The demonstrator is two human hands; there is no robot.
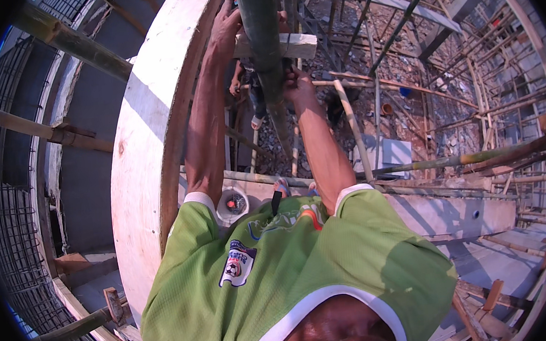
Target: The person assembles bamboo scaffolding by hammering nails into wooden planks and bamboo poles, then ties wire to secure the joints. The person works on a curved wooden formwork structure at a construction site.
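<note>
An upright green-brown bamboo pole (261,37) stands in front of me between my arms. A short pale timber piece (298,45) crosses behind it. My left hand (225,24) is raised to the left of the pole, by the edge of a tall plywood panel (144,116); its visible fingers look stretched out, and the rest are partly hidden. Lower down, my right hand (299,82) is closed at the right side of the pole, under the timber piece. Whatever its fingers grip is dark and too small to make out.
A white bucket (222,208) with small items stands near my feet, by a horizontal bamboo pole (464,159). Below, another person's hand (235,85) shows beside the pole. Bamboo scaffolding and rubble fill the right; steel rebar (18,235) lines the left.
</note>
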